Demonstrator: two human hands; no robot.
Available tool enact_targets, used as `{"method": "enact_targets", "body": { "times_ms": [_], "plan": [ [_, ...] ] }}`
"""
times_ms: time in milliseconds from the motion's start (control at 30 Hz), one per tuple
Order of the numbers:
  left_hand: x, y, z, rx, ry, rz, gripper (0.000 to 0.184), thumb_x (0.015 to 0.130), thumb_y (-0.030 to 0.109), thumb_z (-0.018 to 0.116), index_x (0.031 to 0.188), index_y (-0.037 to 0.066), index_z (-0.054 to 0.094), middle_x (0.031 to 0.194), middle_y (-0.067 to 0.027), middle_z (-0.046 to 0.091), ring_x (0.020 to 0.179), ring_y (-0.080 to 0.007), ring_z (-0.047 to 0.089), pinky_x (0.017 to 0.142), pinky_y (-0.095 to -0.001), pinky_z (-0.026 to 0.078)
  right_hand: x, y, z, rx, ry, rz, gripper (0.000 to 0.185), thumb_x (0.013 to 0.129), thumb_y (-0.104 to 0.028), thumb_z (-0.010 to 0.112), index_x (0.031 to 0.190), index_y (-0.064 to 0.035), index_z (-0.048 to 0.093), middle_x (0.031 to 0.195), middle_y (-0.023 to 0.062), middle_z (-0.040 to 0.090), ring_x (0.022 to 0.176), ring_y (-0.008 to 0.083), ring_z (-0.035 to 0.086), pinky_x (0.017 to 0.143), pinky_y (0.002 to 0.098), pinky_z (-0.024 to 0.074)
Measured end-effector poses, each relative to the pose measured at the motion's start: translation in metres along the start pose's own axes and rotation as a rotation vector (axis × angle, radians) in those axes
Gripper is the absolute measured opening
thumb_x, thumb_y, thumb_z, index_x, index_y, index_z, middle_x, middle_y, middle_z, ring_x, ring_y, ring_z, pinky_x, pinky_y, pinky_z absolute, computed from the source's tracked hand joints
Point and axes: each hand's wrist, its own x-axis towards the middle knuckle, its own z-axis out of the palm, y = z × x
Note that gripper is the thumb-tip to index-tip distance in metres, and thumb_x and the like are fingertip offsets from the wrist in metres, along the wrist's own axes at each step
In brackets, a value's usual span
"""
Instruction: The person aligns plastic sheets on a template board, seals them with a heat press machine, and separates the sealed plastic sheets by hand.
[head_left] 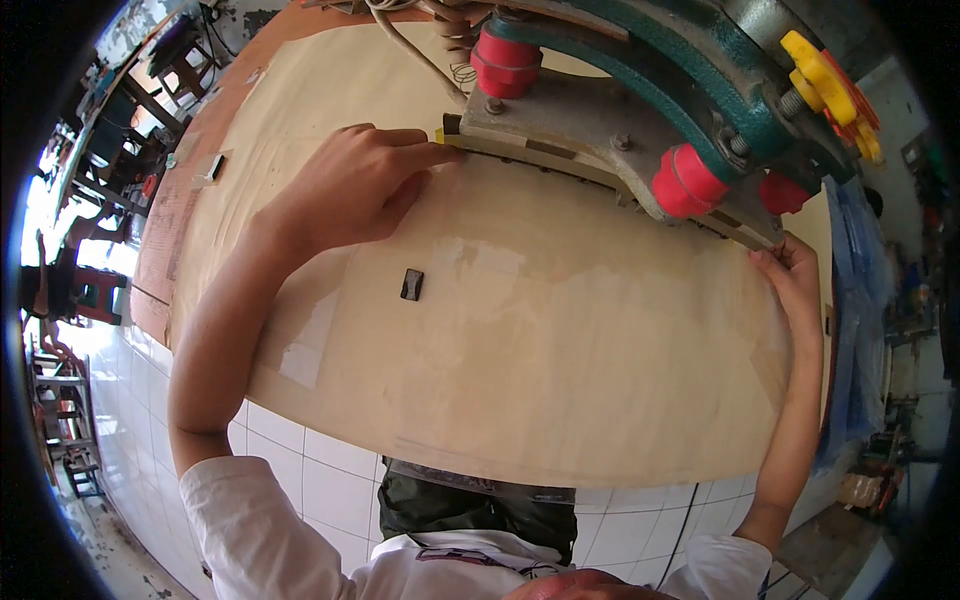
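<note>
A: Hands in view?
B: Two, clock read from mid-view. Left hand [370, 185] at between 10 and 11, index finger stretched out, the others bent under. Right hand [793, 270] at 3, thumb and fingers close together.
A: Holding anything?
B: Cannot tell for either; the fingertips hide it. Left index meets the edge of the one grey metal plate [565, 115] at its 9-to-10 o'clock end; right fingertips sit at its 4 o'clock end.
A: Where is that plate?
B: At 1 o'clock, over the bench [560, 350], beneath a green curved frame [750, 100]. Two bolt heads show on top.
A: Red fittings?
B: Three visible: one red fitting [505, 60] at 12, two near 2. One large yellow knob [820, 75] at 2.
A: Loose pieces?
B: One small dark block [412, 285], just off centre toward 9, apart from both hands. One small dark piece [216, 167] farther out, at 10.
A: Cable?
B: One pale cable [405, 45], between 11 and 12, running down to the plate's near side of 12.
</note>
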Motion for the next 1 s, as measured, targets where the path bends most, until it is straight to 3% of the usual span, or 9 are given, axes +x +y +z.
{"method": "enact_targets", "body": {
  "times_ms": [100,233,333,433,500,1000],
  "plan": [
    [-0.001,-0.002,0.001,-0.009,-0.060,-0.022,0.038,0.078,-0.001,0.059,0.115,0.007,0.065,0.086,-0.0139,0.065,0.077,-0.0339,0.062,0.073,-0.0443,0.047,0.000,0.000,0.000,0.020,-0.002,0.000,0.017,0.082,-0.015,0.075,0.078,-0.0041,0.063,0.071,-0.0018,0.059,0.067,0.0061,0.051,0.064,0.0224,0.0407],
    [-0.003,0.000,0.003,0.064,-0.032,0.014,0.038,0.076,-0.001,0.057,0.112,0.007,0.064,0.079,-0.0126,0.062,0.075,-0.0339,0.061,0.070,-0.0437,0.048,0.000,0.001,0.000,0.007,0.006,-0.009,0.018,0.082,-0.016,0.076,0.078,-0.0044,0.063,0.071,-0.0024,0.058,0.066,0.0057,0.050,0.063,0.0223,0.0402],
    [-0.005,0.000,0.004,0.102,-0.007,0.056,0.039,0.077,-0.001,0.057,0.115,0.006,0.063,0.082,-0.0126,0.061,0.078,-0.0326,0.061,0.074,-0.0425,0.049,0.000,0.002,0.000,0.004,0.008,-0.009,0.018,0.082,-0.016,0.076,0.077,-0.0045,0.062,0.070,-0.0025,0.058,0.065,0.0056,0.050,0.062,0.0222,0.0394],
    [-0.005,0.003,0.002,0.119,-0.051,0.042,0.040,0.079,-0.002,0.056,0.118,0.005,0.062,0.084,-0.0122,0.061,0.080,-0.0311,0.062,0.077,-0.0411,0.049,0.001,0.002,0.000,-0.011,0.017,-0.004,0.016,0.081,-0.014,0.075,0.077,-0.0045,0.062,0.070,-0.0027,0.057,0.065,0.0054,0.049,0.062,0.0220,0.0386],
    [-0.004,0.007,-0.003,0.121,-0.209,-0.036,0.049,0.082,-0.001,0.057,0.131,0.006,0.055,0.093,-0.0142,0.061,0.089,-0.0321,0.060,0.085,-0.0419,0.049,0.001,0.003,0.000,-0.020,0.023,-0.004,0.016,0.081,-0.013,0.074,0.077,-0.0044,0.062,0.070,-0.0028,0.056,0.065,0.0053,0.049,0.062,0.0218,0.0382],
    [-0.011,0.009,0.001,0.245,-0.129,0.062,0.057,0.080,-0.002,0.054,0.136,0.004,0.050,0.089,-0.0111,0.057,0.085,-0.0273,0.060,0.083,-0.0369,0.049,-0.002,-0.003,0.003,-0.005,0.049,0.015,0.021,0.082,-0.015,0.075,0.075,-0.0049,0.058,0.067,-0.0037,0.056,0.063,0.0039,0.048,0.059,0.0208,0.0377]
  ]
}}
